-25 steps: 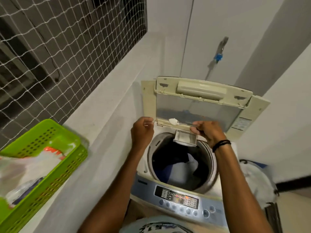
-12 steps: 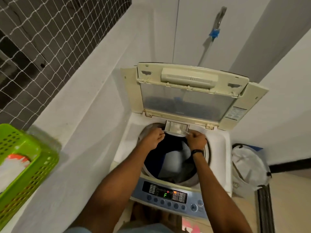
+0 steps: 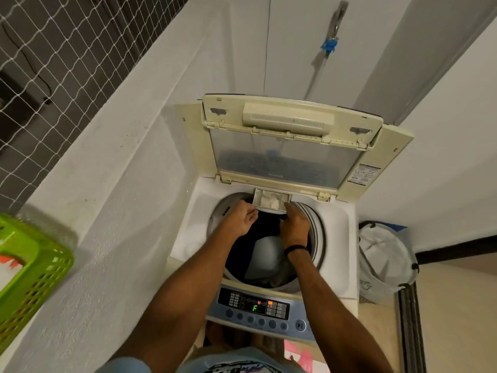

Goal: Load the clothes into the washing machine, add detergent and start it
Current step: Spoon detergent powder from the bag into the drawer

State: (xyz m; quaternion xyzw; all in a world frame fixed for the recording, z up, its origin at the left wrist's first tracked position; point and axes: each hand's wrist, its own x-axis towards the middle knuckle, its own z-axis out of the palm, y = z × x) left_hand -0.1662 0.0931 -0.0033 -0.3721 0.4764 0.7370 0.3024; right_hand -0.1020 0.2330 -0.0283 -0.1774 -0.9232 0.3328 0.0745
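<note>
Now the left hand and right hand have dropped from the lid to the powder-filled detergent drawer, fingers curled at its front lip, grip unclear, probably shutting it.

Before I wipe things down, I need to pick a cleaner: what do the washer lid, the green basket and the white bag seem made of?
Washer lid: hard plastic, cream and yellowed, moulded clips; its pane looks translucent plastic, possibly glass. Green basket: glossy moulded plastic, perforated walls. White bag: soft cloth, probably, from its creases and slump.
</note>
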